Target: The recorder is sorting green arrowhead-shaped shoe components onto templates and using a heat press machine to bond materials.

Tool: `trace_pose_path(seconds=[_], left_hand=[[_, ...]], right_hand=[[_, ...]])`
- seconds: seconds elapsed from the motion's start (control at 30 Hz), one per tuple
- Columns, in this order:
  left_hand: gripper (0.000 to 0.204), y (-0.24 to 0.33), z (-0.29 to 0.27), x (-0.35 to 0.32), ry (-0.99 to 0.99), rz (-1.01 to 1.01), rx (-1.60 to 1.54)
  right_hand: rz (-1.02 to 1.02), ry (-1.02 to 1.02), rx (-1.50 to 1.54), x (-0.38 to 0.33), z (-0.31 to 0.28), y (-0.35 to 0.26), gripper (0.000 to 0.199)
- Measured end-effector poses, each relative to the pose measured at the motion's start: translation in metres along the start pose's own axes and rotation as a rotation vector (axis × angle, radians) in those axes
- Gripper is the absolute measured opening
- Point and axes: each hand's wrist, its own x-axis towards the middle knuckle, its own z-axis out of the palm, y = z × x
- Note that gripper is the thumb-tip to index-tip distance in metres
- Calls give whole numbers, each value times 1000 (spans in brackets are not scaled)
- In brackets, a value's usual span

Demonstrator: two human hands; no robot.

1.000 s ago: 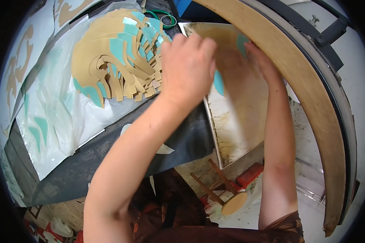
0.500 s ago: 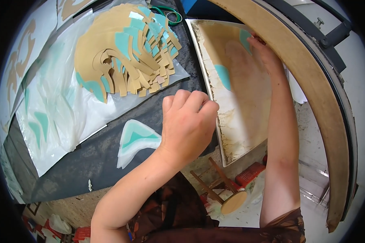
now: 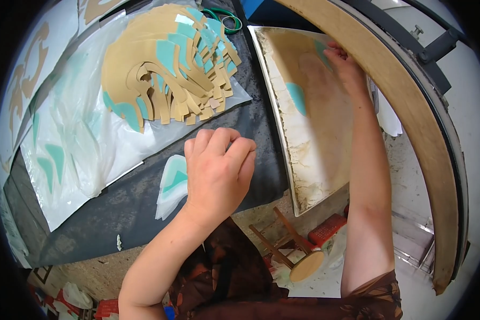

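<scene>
My left hand is raised over the dark tabletop with its fingers curled closed; whatever is in them is hidden. It partly covers a small stack of translucent curved pieces with a teal middle. My right hand reaches to the far right corner of a stained white board. Its bent fingertips meet a teal patch there; whether they grip it is hard to see. A second teal patch lies near the board's left edge, and a tan sheet area covers much of the board.
A fanned pile of tan and teal cut pieces lies on clear plastic film. Green-handled scissors rest behind it. A thick curved tan-edged rim arches over the board's right. Below are a wooden stool and red basket.
My left hand has moved left, away from the board, and now covers more of the translucent stack. The right hand has stayed at the board's far corner, shifting only slightly.
</scene>
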Motion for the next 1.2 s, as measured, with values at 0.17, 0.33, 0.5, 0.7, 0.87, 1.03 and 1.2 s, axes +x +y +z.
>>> trace_pose_path(seconds=[0.17,0.33,0.5,0.7,0.87,1.03,1.2], left_hand=[[15,-11,-16,-14,-31,-43,19],[14,-62,-61,-23,-36,-180,-3],[27,-135,-112,10,152,-761,-402],[58,-163,-113,32,227,-800,-392],[62,-177,-96,41,216,-804,-317],[66,-181,-91,44,204,-835,-239],[67,-178,-96,45,191,-831,-252]], right_hand=[[-25,86,-40,-11,3,-14,29],[0,51,2,-92,12,-123,23],[18,-350,534,-137,99,-225,21],[-98,-227,92,-74,205,-233,31],[-151,-3,-244,-70,226,-237,30],[-109,14,-324,-71,236,-243,27],[-127,-83,-184,-73,231,-246,25]])
